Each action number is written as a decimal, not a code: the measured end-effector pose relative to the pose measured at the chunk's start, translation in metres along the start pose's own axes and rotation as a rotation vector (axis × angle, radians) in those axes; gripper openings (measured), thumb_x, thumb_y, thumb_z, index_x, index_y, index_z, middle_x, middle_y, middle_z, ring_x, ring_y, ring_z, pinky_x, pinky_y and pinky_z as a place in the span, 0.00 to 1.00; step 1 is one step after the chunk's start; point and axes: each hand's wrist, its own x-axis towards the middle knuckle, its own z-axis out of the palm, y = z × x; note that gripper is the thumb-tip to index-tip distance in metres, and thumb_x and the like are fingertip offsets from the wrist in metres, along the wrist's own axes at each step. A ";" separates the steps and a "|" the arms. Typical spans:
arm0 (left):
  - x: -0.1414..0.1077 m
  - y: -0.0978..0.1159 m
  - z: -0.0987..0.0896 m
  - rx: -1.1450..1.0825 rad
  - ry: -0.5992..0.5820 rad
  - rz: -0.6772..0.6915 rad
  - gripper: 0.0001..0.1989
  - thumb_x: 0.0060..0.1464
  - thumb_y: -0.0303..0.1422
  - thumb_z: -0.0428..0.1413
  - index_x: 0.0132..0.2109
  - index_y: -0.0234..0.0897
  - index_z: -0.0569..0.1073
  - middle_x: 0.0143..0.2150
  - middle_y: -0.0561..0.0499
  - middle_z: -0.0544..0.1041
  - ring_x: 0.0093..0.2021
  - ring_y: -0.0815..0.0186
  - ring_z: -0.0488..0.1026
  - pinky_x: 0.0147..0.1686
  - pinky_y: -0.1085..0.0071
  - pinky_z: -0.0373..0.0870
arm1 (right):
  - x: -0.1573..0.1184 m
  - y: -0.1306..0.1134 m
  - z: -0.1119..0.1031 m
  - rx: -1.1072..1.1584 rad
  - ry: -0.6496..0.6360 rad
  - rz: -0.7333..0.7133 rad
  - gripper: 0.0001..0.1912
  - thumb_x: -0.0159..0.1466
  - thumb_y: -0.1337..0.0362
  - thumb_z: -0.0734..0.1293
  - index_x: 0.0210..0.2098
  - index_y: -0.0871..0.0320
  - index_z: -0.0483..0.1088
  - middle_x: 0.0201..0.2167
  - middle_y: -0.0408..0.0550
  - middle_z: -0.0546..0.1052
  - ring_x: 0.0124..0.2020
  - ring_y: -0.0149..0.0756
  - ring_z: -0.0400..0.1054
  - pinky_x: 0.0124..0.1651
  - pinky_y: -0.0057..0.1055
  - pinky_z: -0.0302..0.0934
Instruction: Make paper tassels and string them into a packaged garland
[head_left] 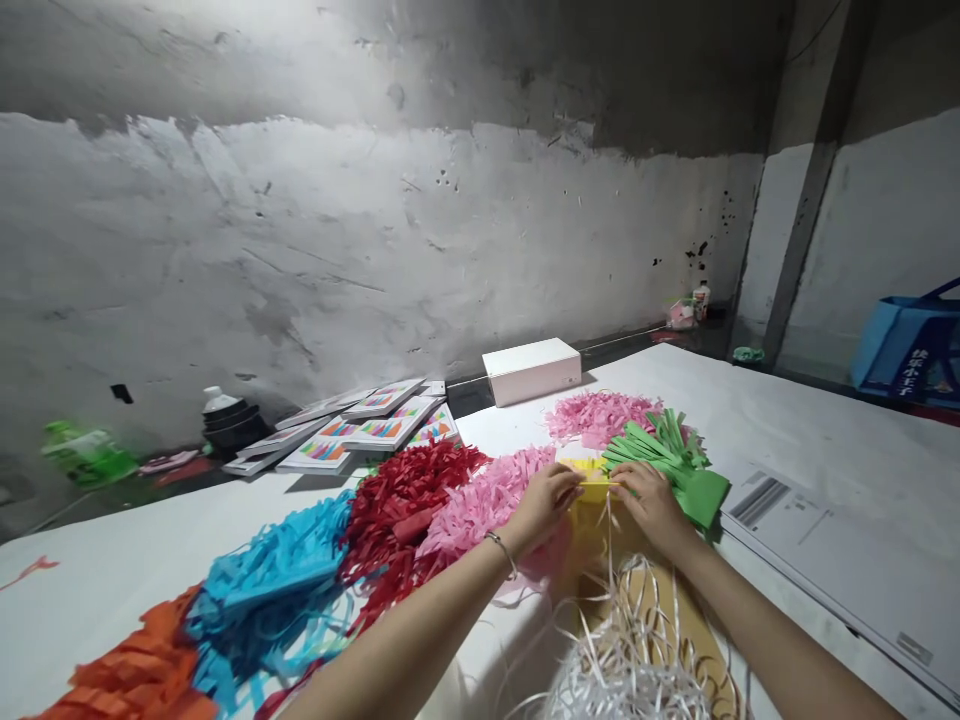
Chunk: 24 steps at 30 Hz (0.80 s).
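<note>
A yellow tissue-paper piece (596, 490) is stretched between my two hands. My left hand (546, 500), with a bracelet at the wrist, pinches its left end. At the right end, my right hand (651, 500) has its fingers closed on the same piece. A thin white ribbon hangs down from the yellow paper. Below lies a tangle of white ribbon (630, 680) over a tan board (709, 640). Fringed pink tissue paper (487, 505) lies beside my left hand, and green tissue paper (701, 495) lies just beyond my right.
Red fringe (409, 490), blue fringe (274, 560) and orange fringe (135, 665) run leftward along the white table (810, 420). More pink fringe (600, 412) lies behind. A white box (531, 375), several printed flat boxes (382, 430) and a large flat box (840, 590) stand around.
</note>
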 end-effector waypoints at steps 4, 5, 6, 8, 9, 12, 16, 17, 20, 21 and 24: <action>-0.015 0.020 -0.031 -0.140 0.224 -0.032 0.36 0.63 0.37 0.57 0.71 0.42 0.50 0.70 0.35 0.55 0.65 0.50 0.63 0.62 0.47 0.63 | 0.014 -0.013 -0.023 0.232 0.182 0.088 0.15 0.71 0.55 0.65 0.49 0.59 0.71 0.45 0.48 0.76 0.42 0.36 0.73 0.45 0.39 0.70; -0.018 0.027 -0.038 -0.170 0.243 -0.025 0.38 0.63 0.38 0.58 0.72 0.42 0.48 0.70 0.35 0.55 0.66 0.49 0.62 0.63 0.48 0.62 | 0.016 -0.020 -0.030 0.278 0.223 0.106 0.16 0.71 0.54 0.65 0.49 0.60 0.71 0.43 0.47 0.76 0.40 0.35 0.73 0.43 0.38 0.70; -0.021 0.035 -0.044 -0.197 0.244 -0.009 0.39 0.62 0.40 0.59 0.72 0.42 0.49 0.70 0.35 0.57 0.66 0.49 0.62 0.62 0.49 0.63 | 0.017 -0.029 -0.037 0.321 0.252 0.116 0.17 0.71 0.52 0.64 0.47 0.60 0.71 0.40 0.46 0.75 0.37 0.34 0.72 0.41 0.37 0.69; -0.027 0.056 -0.055 -0.240 0.219 0.034 0.36 0.60 0.42 0.60 0.70 0.41 0.55 0.66 0.37 0.65 0.63 0.50 0.67 0.58 0.55 0.68 | 0.018 -0.053 -0.052 0.397 0.262 0.116 0.19 0.71 0.48 0.62 0.42 0.59 0.71 0.33 0.43 0.74 0.33 0.32 0.70 0.37 0.32 0.67; -0.030 0.067 -0.060 -0.252 0.203 0.054 0.31 0.61 0.43 0.59 0.67 0.39 0.61 0.61 0.38 0.71 0.58 0.51 0.71 0.54 0.59 0.71 | 0.016 -0.067 -0.058 0.430 0.247 0.109 0.21 0.70 0.46 0.62 0.40 0.58 0.72 0.31 0.42 0.73 0.31 0.32 0.69 0.35 0.30 0.65; -0.045 0.105 -0.077 -0.248 0.185 0.076 0.16 0.67 0.41 0.51 0.45 0.34 0.77 0.37 0.47 0.80 0.36 0.60 0.76 0.34 0.69 0.73 | 0.011 -0.106 -0.072 0.504 0.185 0.099 0.22 0.67 0.43 0.63 0.38 0.57 0.72 0.29 0.43 0.74 0.31 0.34 0.69 0.32 0.28 0.63; -0.082 0.139 -0.115 -0.150 0.263 0.068 0.18 0.69 0.36 0.47 0.34 0.35 0.76 0.28 0.51 0.76 0.28 0.65 0.72 0.29 0.72 0.69 | 0.004 -0.124 -0.070 0.528 0.131 0.152 0.27 0.72 0.41 0.52 0.43 0.55 0.71 0.30 0.44 0.74 0.32 0.35 0.70 0.35 0.31 0.65; -0.093 0.143 -0.127 -0.116 0.293 0.064 0.16 0.68 0.35 0.48 0.37 0.35 0.77 0.30 0.50 0.78 0.31 0.64 0.74 0.32 0.71 0.70 | 0.000 -0.121 -0.066 0.512 0.097 0.172 0.28 0.73 0.42 0.49 0.44 0.56 0.70 0.29 0.43 0.73 0.31 0.34 0.70 0.35 0.31 0.65; -0.125 0.147 -0.164 0.014 0.442 0.046 0.14 0.68 0.32 0.47 0.48 0.36 0.77 0.44 0.44 0.81 0.44 0.57 0.78 0.46 0.64 0.73 | -0.018 -0.106 -0.052 0.373 -0.122 0.217 0.22 0.73 0.47 0.56 0.44 0.59 0.71 0.29 0.41 0.73 0.28 0.30 0.69 0.34 0.32 0.67; -0.136 0.147 -0.176 0.101 0.515 0.057 0.14 0.67 0.31 0.47 0.52 0.36 0.76 0.48 0.42 0.81 0.48 0.56 0.77 0.50 0.62 0.72 | -0.027 -0.100 -0.048 0.302 -0.218 0.224 0.19 0.72 0.49 0.61 0.43 0.59 0.71 0.32 0.42 0.74 0.29 0.30 0.70 0.35 0.32 0.68; -0.172 0.154 -0.205 0.422 0.698 0.155 0.16 0.66 0.29 0.49 0.57 0.38 0.74 0.53 0.43 0.80 0.55 0.55 0.75 0.57 0.57 0.69 | -0.056 -0.093 -0.037 0.081 -0.466 0.228 0.14 0.69 0.55 0.67 0.46 0.60 0.72 0.41 0.46 0.76 0.36 0.32 0.73 0.39 0.34 0.70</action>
